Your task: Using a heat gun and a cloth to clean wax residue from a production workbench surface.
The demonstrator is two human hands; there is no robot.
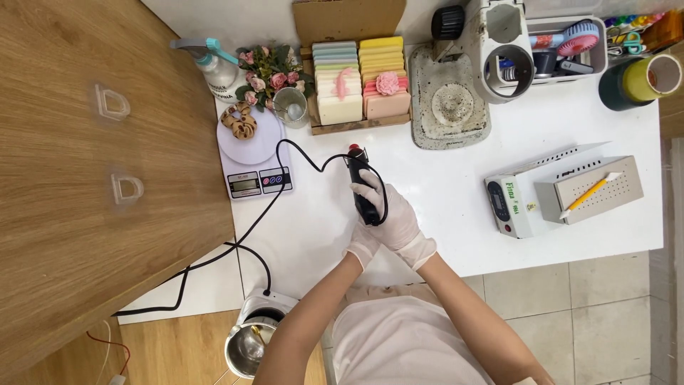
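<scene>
Black tool lies mid-bench, corded, right of the scale. Right hand fingers wrap its near end; left hand tucks beneath, fingers curled, holding nothing visible.

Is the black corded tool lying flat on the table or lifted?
Cannot tell. The right hand wraps the black corded tool, hiding its underside in this top-down view; the left hand touches the right wrist.

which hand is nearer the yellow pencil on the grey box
Right. The right hand, gripping the black tool, sits well to the left of the pencil with bare table between. The left hand is tucked lower and further left, behind the right wrist.
</scene>
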